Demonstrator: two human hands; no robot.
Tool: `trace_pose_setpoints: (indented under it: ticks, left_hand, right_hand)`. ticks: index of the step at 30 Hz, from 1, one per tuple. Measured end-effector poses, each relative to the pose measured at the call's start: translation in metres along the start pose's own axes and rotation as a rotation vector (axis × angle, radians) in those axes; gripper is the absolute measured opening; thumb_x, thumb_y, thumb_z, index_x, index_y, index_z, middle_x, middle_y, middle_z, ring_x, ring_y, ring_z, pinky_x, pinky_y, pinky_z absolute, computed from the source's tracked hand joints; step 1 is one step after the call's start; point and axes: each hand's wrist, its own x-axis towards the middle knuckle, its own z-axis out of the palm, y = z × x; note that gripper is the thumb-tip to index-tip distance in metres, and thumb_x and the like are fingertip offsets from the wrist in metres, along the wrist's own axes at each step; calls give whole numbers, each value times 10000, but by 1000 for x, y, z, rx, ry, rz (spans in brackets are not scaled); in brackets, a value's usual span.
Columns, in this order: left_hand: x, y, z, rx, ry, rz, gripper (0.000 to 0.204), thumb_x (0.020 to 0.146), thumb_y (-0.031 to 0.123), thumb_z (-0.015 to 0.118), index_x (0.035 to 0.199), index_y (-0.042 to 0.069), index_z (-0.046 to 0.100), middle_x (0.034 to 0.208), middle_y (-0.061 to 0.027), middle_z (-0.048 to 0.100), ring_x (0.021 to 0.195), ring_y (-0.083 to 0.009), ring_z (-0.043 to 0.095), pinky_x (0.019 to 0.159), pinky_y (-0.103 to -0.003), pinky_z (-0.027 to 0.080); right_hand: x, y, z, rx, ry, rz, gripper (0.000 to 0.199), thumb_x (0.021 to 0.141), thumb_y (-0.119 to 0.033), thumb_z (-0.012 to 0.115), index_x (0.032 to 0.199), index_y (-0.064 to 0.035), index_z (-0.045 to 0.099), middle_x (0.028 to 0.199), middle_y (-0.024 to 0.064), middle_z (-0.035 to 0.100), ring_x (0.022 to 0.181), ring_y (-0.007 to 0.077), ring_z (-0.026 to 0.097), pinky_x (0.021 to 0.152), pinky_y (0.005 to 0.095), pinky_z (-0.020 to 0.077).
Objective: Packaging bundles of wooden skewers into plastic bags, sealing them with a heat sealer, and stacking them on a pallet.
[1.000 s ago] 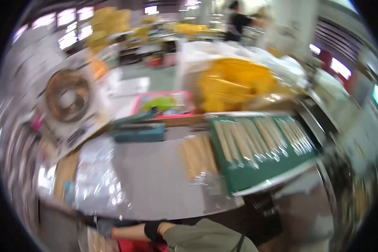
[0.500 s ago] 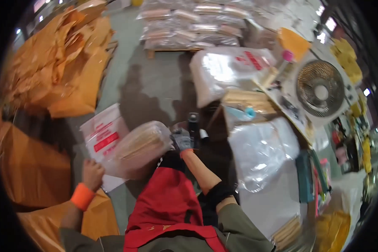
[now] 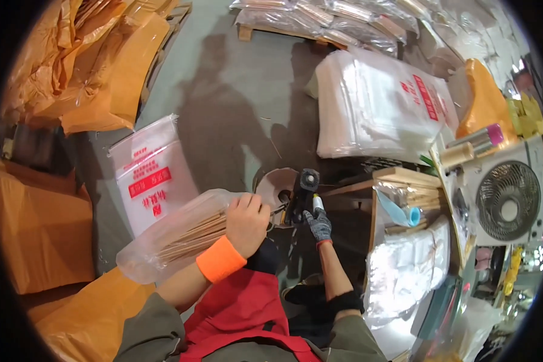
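My left hand [image 3: 247,223], with an orange wristband, is closed on the gathered end of a clear plastic bag [image 3: 144,256]. Thin wooden sticks [image 3: 193,238] fill the bag, which lies slanting to the left across my lap. Just right of that hand stands a black upright device [image 3: 301,190] with a round top. The bag's end reaches toward this device, but my fingers partly hide it. My right hand [image 3: 318,226], in a grey glove, is closed around a white handle [image 3: 318,202] with a yellow tip, beside the device.
A flat printed bag [image 3: 153,175] lies on the floor at left, near orange sacks [image 3: 48,229]. On the right are a thick stack of clear bags [image 3: 374,102], a bench with sticks [image 3: 410,187] and a fan [image 3: 508,202]. Packed bundles [image 3: 325,21] rest on a pallet beyond.
My left hand has moved right, from the bag's far end to its gathered end. My right hand has let go of the bag and shifted right to the white handle. The view has turned.
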Motion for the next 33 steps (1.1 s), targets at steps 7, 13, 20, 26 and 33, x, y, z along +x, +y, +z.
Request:
trace_pose_setpoints:
  ticks: [7, 13, 20, 26, 33]
  left_hand:
    - [20, 7, -14, -64, 295, 25, 267, 668, 88, 594, 926, 131, 649, 963, -86, 565, 976, -278, 510, 786, -365, 429]
    - [-21, -45, 9, -495, 307, -87, 323, 698, -8, 547, 1004, 63, 620, 765, -149, 587, 688, -318, 585, 641, -396, 480]
    - [-14, -37, 2, -613, 356, -132, 107, 756, 33, 622, 854, 75, 632, 781, -95, 548, 740, -275, 560, 636, -363, 460]
    - [-30, -35, 0, -652, 366, -41, 151, 718, 41, 616, 867, 66, 627, 831, -80, 529, 812, -274, 540, 688, -364, 465]
    - [-31, -42, 2, -611, 529, 172, 205, 672, 56, 604, 872, 56, 647, 870, -88, 539, 797, -274, 554, 667, -348, 482]
  right_hand:
    - [174, 86, 64, -644, 213, -406, 334, 847, -287, 494, 1122, -102, 544, 1090, 173, 562, 1000, 342, 533, 893, 378, 410]
    - [2, -79, -41, -487, -477, -433, 140, 775, -145, 583, 893, -92, 637, 759, 138, 628, 689, 288, 615, 590, 366, 487]
    - [-130, -217, -182, 762, -288, -179, 130, 781, -8, 646, 890, -45, 586, 677, 63, 584, 516, 178, 539, 436, 285, 432]
    - [-158, -277, -183, 844, -446, -82, 75, 795, -24, 623, 869, -33, 616, 738, 69, 625, 638, 172, 590, 557, 281, 481]
    - [-172, -295, -156, 727, -348, -272, 176, 753, 9, 649, 918, -22, 593, 747, 88, 609, 576, 202, 573, 459, 320, 490]
